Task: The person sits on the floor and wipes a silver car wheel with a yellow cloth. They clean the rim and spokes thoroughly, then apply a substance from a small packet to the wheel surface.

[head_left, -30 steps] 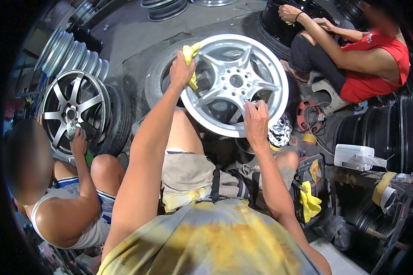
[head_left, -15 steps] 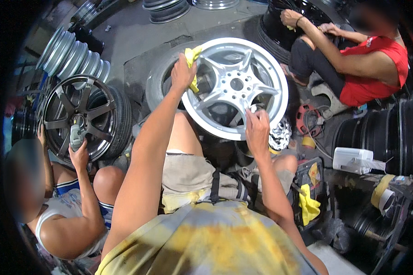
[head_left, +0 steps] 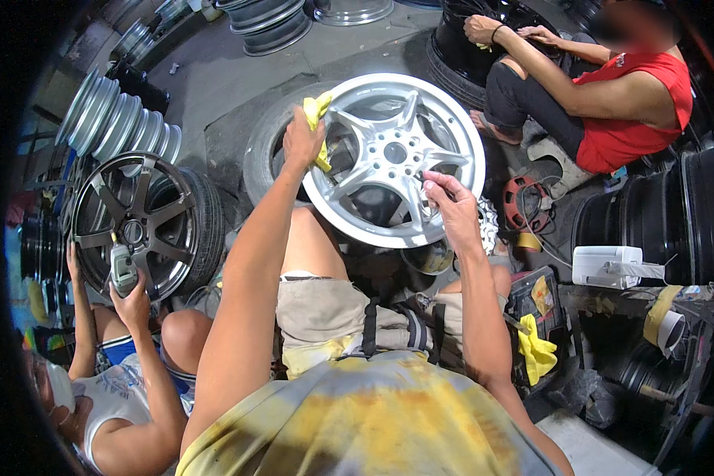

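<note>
Silver wheel (head_left: 383, 163) seen over right edge of tire (head_left: 256, 163), support hidden. Yellow cloth (head_left: 317, 109) clamped in left hand (head_left: 301, 143) at rim; right-hand (head_left: 454, 205) pinch can't be confirmed. Likely heavy, stiff, scratch-prone; best gripped at opposite rim sides.

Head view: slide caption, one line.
Left hand holding a yellow cloth at the left side of a silver wheel, right hand over its lower right.

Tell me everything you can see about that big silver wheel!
The silver wheel looks like shiny painted metal. Star-like spokes spread from a hub with a round hole ringed by smaller ones. It faces up toward the camera, overlapping a separate tire in view. The left hand holds yellow cloth at its upper-left rim; the right hand is near a lower spoke, contact unclear.
</note>
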Tool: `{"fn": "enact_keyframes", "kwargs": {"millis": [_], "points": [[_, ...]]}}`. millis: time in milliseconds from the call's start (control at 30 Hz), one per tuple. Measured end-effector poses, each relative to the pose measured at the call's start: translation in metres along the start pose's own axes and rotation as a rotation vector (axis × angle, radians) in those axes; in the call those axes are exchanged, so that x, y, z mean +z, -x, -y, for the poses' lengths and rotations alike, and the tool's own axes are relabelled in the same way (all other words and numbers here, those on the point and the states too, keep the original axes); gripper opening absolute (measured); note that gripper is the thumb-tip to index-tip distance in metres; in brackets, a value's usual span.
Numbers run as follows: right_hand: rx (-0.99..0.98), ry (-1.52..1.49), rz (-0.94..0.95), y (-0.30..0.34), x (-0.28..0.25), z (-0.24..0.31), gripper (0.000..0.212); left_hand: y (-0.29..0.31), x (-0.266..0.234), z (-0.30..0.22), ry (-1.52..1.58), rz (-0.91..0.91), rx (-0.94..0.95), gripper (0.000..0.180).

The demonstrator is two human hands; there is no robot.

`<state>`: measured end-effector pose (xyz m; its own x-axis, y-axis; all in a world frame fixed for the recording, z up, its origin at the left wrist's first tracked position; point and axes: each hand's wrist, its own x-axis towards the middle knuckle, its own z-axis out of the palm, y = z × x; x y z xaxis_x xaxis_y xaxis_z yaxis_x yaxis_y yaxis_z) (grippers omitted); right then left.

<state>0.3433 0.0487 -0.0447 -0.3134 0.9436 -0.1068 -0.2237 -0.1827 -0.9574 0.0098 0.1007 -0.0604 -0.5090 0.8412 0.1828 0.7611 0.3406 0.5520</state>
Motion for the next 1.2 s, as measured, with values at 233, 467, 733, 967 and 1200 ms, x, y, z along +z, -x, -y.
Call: {"fn": "enact_keyframes", "kwargs": {"millis": [233,467,733,967,1200], "points": [[0.004,0.066,-0.162,0.002,-0.020,-0.020,0.022,-0.003,0.006,0.007,0.024,-0.008,0.036,0.048],[0.091,0.180,-0.129,0.008,-0.015,-0.027,0.027,-0.002,0.004,0.006,0.025,-0.011,0.045,0.048],[0.140,0.397,-0.279,-0.013,-0.007,-0.056,0.029,-0.001,0.006,0.007,0.033,-0.026,0.047,0.049],[0.050,0.643,-0.295,-0.011,0.004,-0.042,0.034,-0.002,0.002,0.009,0.019,-0.023,0.029,0.049],[0.054,0.529,-0.346,-0.028,-0.004,-0.067,0.038,-0.002,0.002,0.003,0.001,0.000,0.024,0.047]]}}
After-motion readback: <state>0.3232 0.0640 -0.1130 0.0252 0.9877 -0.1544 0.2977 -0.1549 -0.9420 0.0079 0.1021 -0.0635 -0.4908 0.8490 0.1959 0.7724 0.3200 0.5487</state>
